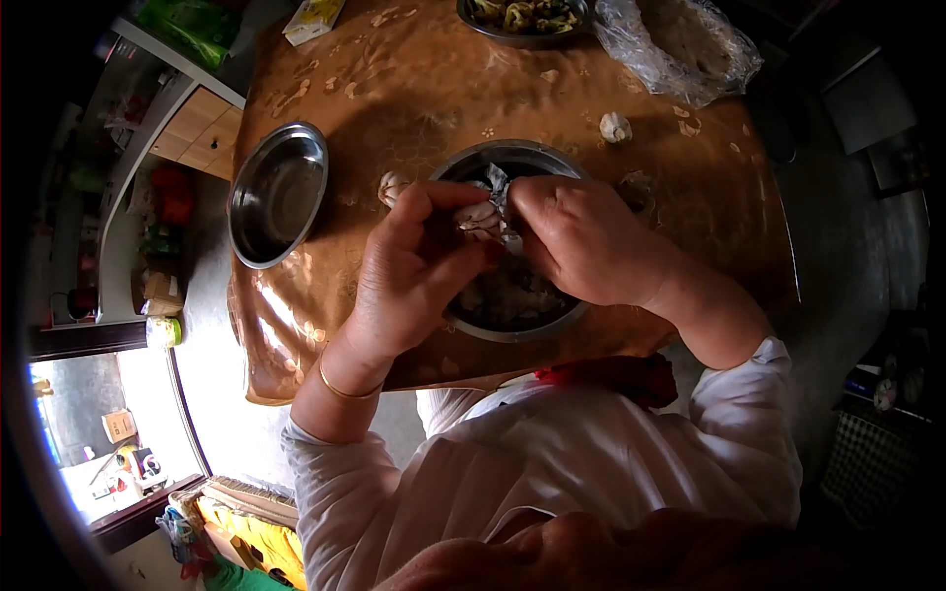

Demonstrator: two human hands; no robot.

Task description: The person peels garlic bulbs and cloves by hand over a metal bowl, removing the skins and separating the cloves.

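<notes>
Over a metal bowl [564, 163], my left hand [409, 266] grips a garlic bulb [478, 219] between thumb and fingers. My right hand [581, 236] is closed right beside it, its fingertips pinching a loose flap of papery garlic skin [498, 184] on the bulb's right side. Pale bits, which look like garlic peelings [507, 295], lie inside the bowl in shadow. Just left of the bowl, partly behind my left hand, rests another garlic bulb [392, 185]. A further whole bulb [616, 127] sits on the table to the upper right.
An oval metal basin [320, 158] stands at the left of the brown-covered table [394, 108]. Toward the far side are a bowl of vegetables [522, 18], a clear plastic bag [680, 59] and a small yellow-white box [313, 20]. A wooden-drawer cabinet [202, 128] stands to the left.
</notes>
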